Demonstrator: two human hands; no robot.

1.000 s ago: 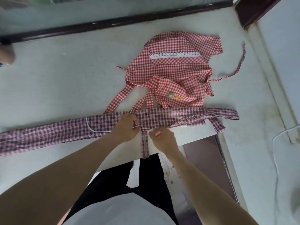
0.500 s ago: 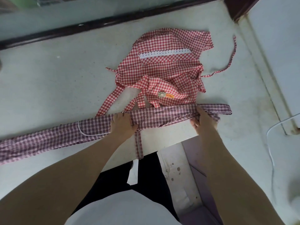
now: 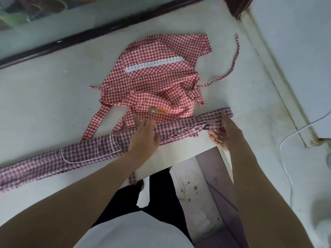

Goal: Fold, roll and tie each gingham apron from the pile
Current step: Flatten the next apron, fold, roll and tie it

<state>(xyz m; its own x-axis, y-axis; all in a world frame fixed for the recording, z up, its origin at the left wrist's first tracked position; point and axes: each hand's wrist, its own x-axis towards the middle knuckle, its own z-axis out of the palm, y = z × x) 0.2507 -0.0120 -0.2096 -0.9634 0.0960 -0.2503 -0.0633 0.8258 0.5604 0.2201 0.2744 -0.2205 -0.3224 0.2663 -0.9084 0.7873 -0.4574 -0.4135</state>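
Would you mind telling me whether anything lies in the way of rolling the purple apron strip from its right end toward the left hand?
Nothing visible does: between the right hand and left hand, the purple apron strip lies bare.

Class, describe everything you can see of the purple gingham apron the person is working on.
The purple gingham apron is thin checked cloth with white piping, folded into a long narrow band lying slantwise across the white table. The left hand presses its middle; the right hand grips its bunched right end. A strap hangs over the table's near edge.
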